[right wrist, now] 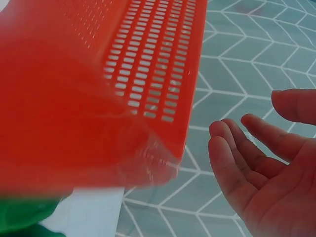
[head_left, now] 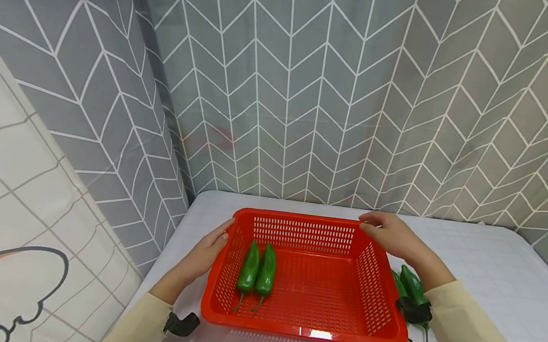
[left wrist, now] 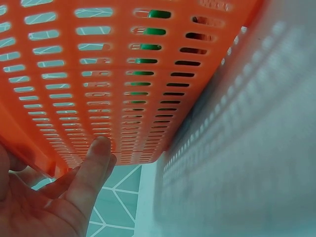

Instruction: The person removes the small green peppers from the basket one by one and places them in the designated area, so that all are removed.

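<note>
A red plastic basket (head_left: 308,332) with slotted walls sits in front of me. Two long green chili peppers (head_left: 258,272) lie side by side at its left end, stems toward me. My left hand (head_left: 203,251) is against the basket's left side, fingers extended; in the left wrist view a fingertip (left wrist: 101,145) is at the slotted wall below the rim. At the far right corner is my right hand (head_left: 389,232), and the right wrist view shows it just off the basket with loosely bent fingers and nothing in them. More green peppers (head_left: 411,282) lie outside the basket, partly behind my right forearm.
A white cloth-covered table (head_left: 505,291) supports the basket. Grey curtains with white chevron lines (head_left: 304,95) hang behind its far edge. To the left hangs a white checked cloth with a cartoon print (head_left: 8,207). Both wrists carry black straps (head_left: 181,324).
</note>
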The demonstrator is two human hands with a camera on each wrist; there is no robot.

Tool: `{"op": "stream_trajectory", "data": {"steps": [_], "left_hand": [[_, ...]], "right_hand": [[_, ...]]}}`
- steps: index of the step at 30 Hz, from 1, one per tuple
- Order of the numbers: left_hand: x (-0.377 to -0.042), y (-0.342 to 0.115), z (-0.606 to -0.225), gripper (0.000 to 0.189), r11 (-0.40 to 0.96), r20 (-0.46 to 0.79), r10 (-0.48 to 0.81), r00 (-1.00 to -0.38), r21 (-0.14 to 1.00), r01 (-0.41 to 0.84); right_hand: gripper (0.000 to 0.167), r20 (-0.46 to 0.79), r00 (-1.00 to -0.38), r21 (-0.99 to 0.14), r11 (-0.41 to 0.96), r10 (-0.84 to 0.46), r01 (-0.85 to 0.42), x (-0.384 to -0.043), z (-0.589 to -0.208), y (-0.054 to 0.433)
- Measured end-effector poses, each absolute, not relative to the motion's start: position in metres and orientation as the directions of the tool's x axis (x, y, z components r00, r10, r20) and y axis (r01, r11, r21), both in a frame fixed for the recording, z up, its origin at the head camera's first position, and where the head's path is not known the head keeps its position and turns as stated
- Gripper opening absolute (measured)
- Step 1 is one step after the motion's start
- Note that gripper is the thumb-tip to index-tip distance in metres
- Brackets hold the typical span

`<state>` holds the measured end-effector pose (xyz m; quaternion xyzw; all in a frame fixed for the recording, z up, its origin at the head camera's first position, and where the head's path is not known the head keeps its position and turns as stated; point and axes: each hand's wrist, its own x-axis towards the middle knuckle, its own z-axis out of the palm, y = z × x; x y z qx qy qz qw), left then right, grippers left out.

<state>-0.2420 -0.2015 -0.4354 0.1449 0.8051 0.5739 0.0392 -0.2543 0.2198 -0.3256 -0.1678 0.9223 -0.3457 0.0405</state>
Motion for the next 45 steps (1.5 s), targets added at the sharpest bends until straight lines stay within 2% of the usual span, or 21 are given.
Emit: {"op": "stream_trajectory", "data": {"steps": [13, 21, 32, 45], "left_hand": [[-0.242, -0.201, -0.435, 0.052, 0.284, 0.098, 0.271, -0.958, 0.942, 0.177], [-0.244, -0.201, -0.434, 0.052, 0.279, 0.108, 0.28, -0.954, 0.941, 0.189], [-0.245, -0.2, -0.433, 0.052, 0.281, 0.106, 0.285, -0.953, 0.941, 0.189], [-0.242, -0.203, -0.438, 0.052, 0.289, 0.094, 0.271, -0.958, 0.941, 0.174]], "right_hand": [[0.036, 0.038, -0.923, -0.701, 0.648, -0.384, -0.298, -0.262, -0.333, 0.19], [0.037, 0.035, -0.904, -0.691, 0.643, -0.426, -0.329, -0.269, -0.342, 0.172], [0.04, -0.014, -0.9, -0.729, 0.621, -0.436, -0.289, -0.274, -0.356, 0.155], [0.034, -0.06, -0.902, -0.703, 0.66, -0.427, -0.266, -0.279, -0.373, 0.128]]}}
